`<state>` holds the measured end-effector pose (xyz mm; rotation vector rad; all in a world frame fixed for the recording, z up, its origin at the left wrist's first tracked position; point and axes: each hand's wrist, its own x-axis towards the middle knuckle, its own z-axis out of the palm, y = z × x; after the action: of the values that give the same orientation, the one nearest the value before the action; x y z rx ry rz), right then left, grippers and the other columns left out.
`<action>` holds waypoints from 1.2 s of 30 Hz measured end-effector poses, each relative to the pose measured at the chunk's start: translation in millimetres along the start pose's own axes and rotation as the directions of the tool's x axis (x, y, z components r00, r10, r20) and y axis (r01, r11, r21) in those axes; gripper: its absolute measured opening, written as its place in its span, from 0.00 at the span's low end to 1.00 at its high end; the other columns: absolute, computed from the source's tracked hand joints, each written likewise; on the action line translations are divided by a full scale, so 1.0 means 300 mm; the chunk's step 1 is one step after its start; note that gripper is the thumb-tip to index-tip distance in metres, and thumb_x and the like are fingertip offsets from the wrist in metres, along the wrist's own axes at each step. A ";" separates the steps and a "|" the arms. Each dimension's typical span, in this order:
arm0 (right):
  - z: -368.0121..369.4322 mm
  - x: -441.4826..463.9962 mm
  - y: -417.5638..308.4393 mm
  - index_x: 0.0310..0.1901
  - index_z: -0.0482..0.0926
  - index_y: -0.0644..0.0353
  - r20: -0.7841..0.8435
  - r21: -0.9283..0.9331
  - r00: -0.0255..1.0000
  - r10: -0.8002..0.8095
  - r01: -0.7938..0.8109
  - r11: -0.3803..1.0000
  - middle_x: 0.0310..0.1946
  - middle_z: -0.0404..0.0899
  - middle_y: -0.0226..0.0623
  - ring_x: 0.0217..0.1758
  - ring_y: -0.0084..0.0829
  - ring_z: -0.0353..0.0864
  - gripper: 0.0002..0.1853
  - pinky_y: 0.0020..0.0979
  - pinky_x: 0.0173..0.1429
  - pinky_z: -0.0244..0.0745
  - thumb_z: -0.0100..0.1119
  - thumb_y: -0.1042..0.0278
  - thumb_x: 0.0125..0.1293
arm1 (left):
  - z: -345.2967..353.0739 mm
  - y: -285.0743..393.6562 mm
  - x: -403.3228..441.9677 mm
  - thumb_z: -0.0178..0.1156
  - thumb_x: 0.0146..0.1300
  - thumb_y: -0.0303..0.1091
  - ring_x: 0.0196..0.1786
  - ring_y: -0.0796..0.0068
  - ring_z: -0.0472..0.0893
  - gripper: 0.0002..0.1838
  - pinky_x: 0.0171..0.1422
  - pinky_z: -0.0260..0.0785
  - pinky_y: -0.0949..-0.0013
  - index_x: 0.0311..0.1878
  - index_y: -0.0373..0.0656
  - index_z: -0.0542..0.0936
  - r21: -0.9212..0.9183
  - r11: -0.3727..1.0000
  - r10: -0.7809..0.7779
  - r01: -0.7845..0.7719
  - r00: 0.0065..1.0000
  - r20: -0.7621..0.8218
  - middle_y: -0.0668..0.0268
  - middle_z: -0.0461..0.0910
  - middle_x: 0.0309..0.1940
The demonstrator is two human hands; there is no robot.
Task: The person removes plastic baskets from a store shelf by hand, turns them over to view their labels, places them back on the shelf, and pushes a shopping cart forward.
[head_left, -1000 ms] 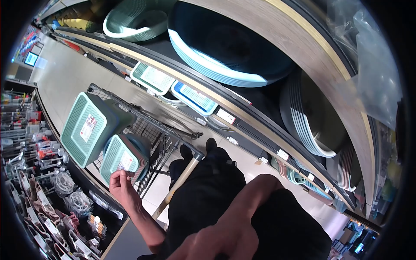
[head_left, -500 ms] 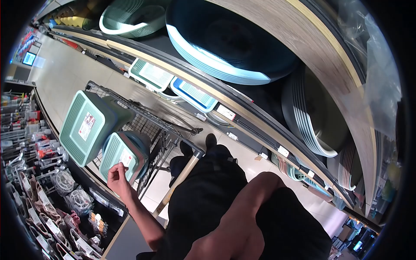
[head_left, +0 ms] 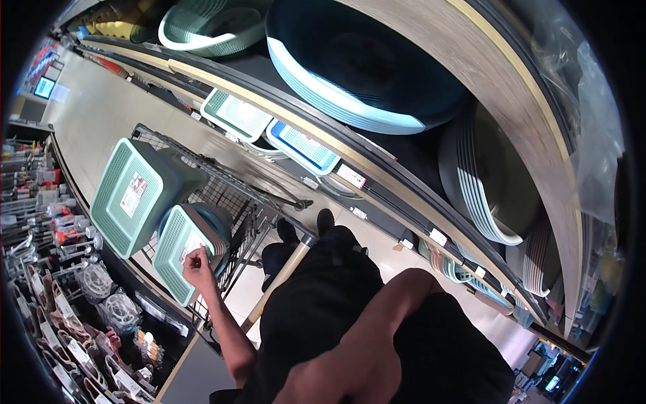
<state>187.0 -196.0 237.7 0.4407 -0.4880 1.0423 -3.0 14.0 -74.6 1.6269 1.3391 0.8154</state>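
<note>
My left hand (head_left: 200,271) is at the right rim of the small green basket (head_left: 171,249), fingers pressed together on it beside its white label. This basket sits at the front of a nested stack in a wire shopping cart (head_left: 235,192). Beyond it, a larger green basket (head_left: 128,195) with a paper label stands tilted in the same cart. My right hand (head_left: 343,380) is low in the view, in front of my dark clothing; its fingers are hidden, and whatever it holds does not show.
The cart's handle (head_left: 279,276) runs close to my body. Shelves on the right carry large stacked basins (head_left: 350,111), a green tray (head_left: 235,114) and a blue tray (head_left: 303,147). Packaged small goods (head_left: 121,313) hang on the left rack. Clear plastic (head_left: 595,128) hangs at the upper right.
My left hand has moved slightly up and right, and the small basket's near end now reaches lower, apart from the stack. My right hand has shifted only a little.
</note>
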 end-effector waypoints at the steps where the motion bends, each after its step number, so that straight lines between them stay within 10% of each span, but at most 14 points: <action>1: -0.066 -0.006 -0.010 0.52 0.80 0.73 0.182 0.080 0.981 0.068 -0.084 0.993 0.49 0.81 0.51 0.52 0.42 0.80 0.13 0.38 0.56 0.79 0.50 0.82 0.69 | 0.005 -0.008 0.002 0.70 0.67 0.28 0.29 0.87 0.74 0.06 0.35 0.65 0.80 0.36 0.36 0.84 -0.001 1.000 0.002 -0.002 1.000 -0.002 0.72 0.80 0.27; 2: -0.099 -0.005 -0.013 0.50 0.81 0.72 0.362 0.144 0.925 0.117 -0.179 0.973 0.48 0.81 0.51 0.51 0.42 0.81 0.12 0.38 0.56 0.79 0.50 0.83 0.68 | 0.006 -0.013 0.004 0.69 0.67 0.28 0.29 0.88 0.73 0.06 0.34 0.64 0.80 0.36 0.36 0.84 0.036 0.999 0.006 -0.007 1.000 0.030 0.72 0.80 0.26; 9: 0.051 0.032 -0.004 0.58 0.78 0.77 -0.005 -0.262 0.995 -0.096 0.092 0.961 0.58 0.76 0.56 0.56 0.46 0.80 0.21 0.41 0.59 0.78 0.47 0.76 0.68 | 0.040 -0.008 0.005 0.67 0.69 0.29 0.28 0.88 0.71 0.07 0.33 0.62 0.80 0.36 0.35 0.83 0.105 0.988 0.111 -0.113 0.994 0.024 0.75 0.77 0.25; 13: 0.041 0.015 -0.032 0.63 0.74 0.79 0.139 -0.072 0.986 0.093 -0.084 0.994 0.62 0.74 0.58 0.60 0.48 0.78 0.25 0.42 0.60 0.76 0.46 0.72 0.68 | 0.056 0.012 -0.001 0.65 0.70 0.29 0.28 0.87 0.72 0.07 0.34 0.65 0.79 0.37 0.34 0.84 0.107 0.990 0.084 -0.087 0.996 0.029 0.73 0.78 0.25; 21: -0.018 -0.040 -0.119 0.41 0.84 0.68 0.011 -0.137 0.994 0.107 -0.105 0.985 0.40 0.83 0.44 0.41 0.37 0.83 0.11 0.35 0.50 0.79 0.56 0.70 0.69 | 0.054 0.027 -0.007 0.64 0.71 0.33 0.28 0.84 0.76 0.10 0.35 0.69 0.76 0.38 0.34 0.85 0.218 0.970 0.100 -0.105 0.994 0.038 0.69 0.81 0.24; 22: -0.014 -0.033 -0.176 0.39 0.84 0.65 -0.079 -0.308 0.994 0.080 -0.101 0.946 0.39 0.82 0.43 0.39 0.36 0.82 0.08 0.33 0.49 0.79 0.59 0.70 0.68 | 0.058 0.031 -0.011 0.64 0.71 0.33 0.28 0.84 0.76 0.10 0.35 0.69 0.75 0.38 0.34 0.85 0.199 0.975 0.093 -0.097 0.995 0.029 0.70 0.80 0.24; 24: -0.002 0.029 -0.278 0.41 0.84 0.59 0.401 -0.598 0.915 0.044 0.225 0.769 0.43 0.82 0.40 0.43 0.33 0.82 0.03 0.32 0.49 0.81 0.65 0.76 0.66 | 0.061 0.014 -0.014 0.65 0.70 0.34 0.27 0.84 0.76 0.11 0.35 0.69 0.75 0.38 0.34 0.85 0.171 0.981 0.092 -0.092 0.996 0.006 0.69 0.80 0.23; 26: 0.096 -0.086 -0.186 0.45 0.85 0.55 0.467 -0.543 0.714 -0.522 0.697 0.467 0.50 0.80 0.36 0.49 0.31 0.80 0.10 0.35 0.51 0.86 0.66 0.81 0.65 | 0.052 0.030 -0.016 0.66 0.70 0.35 0.27 0.84 0.75 0.12 0.35 0.69 0.74 0.38 0.34 0.85 0.224 0.973 0.063 -0.060 0.998 -0.007 0.69 0.80 0.22; 36: 0.096 -0.063 -0.273 0.43 0.85 0.56 0.432 -0.811 0.880 -0.200 0.475 0.341 0.53 0.79 0.32 0.53 0.31 0.78 0.10 0.30 0.54 0.87 0.70 0.80 0.63 | 0.059 0.020 -0.014 0.65 0.69 0.35 0.27 0.81 0.77 0.11 0.36 0.71 0.72 0.39 0.34 0.85 0.230 0.971 0.072 -0.071 0.997 0.008 0.66 0.81 0.23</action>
<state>247.3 -261.2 240.9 -0.3348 -1.0732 0.1600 14.2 5.9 -76.6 1.8639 1.4247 0.7236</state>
